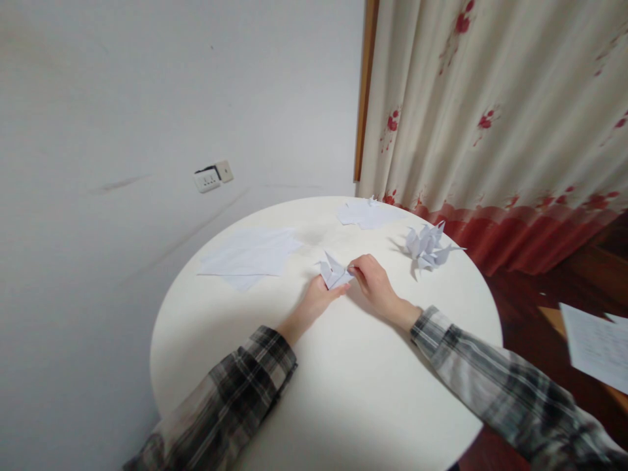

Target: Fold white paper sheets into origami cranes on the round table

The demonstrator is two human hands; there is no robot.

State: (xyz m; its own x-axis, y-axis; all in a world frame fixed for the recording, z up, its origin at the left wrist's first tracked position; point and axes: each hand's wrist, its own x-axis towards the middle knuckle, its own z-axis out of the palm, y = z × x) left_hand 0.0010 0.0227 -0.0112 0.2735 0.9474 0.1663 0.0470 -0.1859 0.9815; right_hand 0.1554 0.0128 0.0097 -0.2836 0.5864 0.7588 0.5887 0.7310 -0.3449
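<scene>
Over the middle of the white round table [314,392], both my hands are on a folded white paper crane [334,272]. My left hand [316,301] grips its lower body from the near left side, thumb along the front. On the right, my right hand [373,281] pinches one pointed end of the crane between thumb and fingers. The crane's peaks stick up between the hands. A cluster of finished-looking paper cranes [426,247] sits to the right, beyond my right hand.
Flat white paper sheets [250,254] lie at the left of the table. More paper [367,213] lies at the far edge, with a small folded piece on it. A wall with a socket [207,179] stands left, a flowered curtain [481,124] right. Written sheets [596,343] lie lower right.
</scene>
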